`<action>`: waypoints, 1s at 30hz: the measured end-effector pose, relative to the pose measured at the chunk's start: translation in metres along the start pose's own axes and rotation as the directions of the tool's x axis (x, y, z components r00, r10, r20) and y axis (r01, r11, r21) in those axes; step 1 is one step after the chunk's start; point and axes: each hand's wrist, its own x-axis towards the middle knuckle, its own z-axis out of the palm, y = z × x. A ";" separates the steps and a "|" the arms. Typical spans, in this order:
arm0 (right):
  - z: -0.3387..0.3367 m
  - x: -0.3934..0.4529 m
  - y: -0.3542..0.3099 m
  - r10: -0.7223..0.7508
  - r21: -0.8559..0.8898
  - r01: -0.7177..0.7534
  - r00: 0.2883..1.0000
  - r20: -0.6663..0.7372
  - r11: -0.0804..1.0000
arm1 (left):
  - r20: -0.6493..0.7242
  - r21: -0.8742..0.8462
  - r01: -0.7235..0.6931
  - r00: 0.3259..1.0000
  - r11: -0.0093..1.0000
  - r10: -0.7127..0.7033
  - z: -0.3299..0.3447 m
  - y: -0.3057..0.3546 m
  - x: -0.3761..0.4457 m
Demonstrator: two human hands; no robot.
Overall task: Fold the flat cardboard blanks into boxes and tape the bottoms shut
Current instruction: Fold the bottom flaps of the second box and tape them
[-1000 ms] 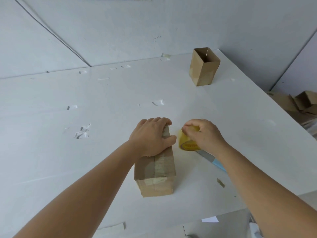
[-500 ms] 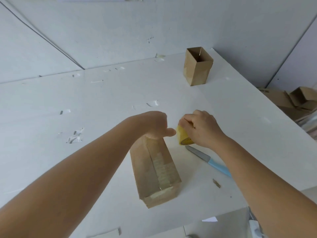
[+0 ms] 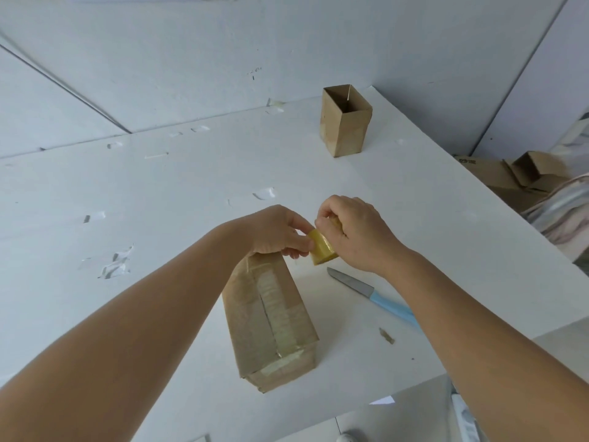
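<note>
left hand (image 3: 280,232) now pinching tape roll (image 3: 322,247) | far box (image 3: 345,121) seemingly empty

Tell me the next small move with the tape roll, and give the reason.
Probably pull a fresh length of tape off the tape roll. The right hand grips the roll while the left hand pinches at its edge, just above the far end of the lying box, whose seam already carries tape. The knife lies untouched beside it.

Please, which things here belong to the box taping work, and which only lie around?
For the work: box being taped, tape roll, knife, finished open box, left hand, right hand.
Lying around: tape scraps, cardboard pile.
</note>
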 end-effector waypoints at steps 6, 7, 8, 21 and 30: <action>0.010 -0.028 0.018 0.206 0.213 -0.189 0.977 -0.058 0.959 | -0.103 -0.045 -0.027 0.994 0.999 0.022 0.002 -0.009 -0.003; 0.014 -0.036 0.024 0.281 0.250 -0.262 0.959 -0.040 0.932 | -0.122 -0.058 -0.033 0.992 0.998 0.026 0.003 -0.010 -0.003; 0.020 -0.045 0.031 0.352 0.267 -0.337 0.936 -0.011 0.903 | -0.140 -0.076 -0.038 0.990 0.996 0.027 0.004 -0.010 -0.003; 0.057 -0.101 0.074 0.468 -0.174 -0.443 0.870 0.152 0.880 | -0.204 -0.113 -0.075 0.978 0.991 0.051 0.008 -0.011 -0.007; 0.019 -0.097 0.048 0.369 -0.078 -0.364 0.928 0.059 0.928 | -0.170 -0.105 -0.073 0.984 0.992 0.054 0.007 -0.009 -0.010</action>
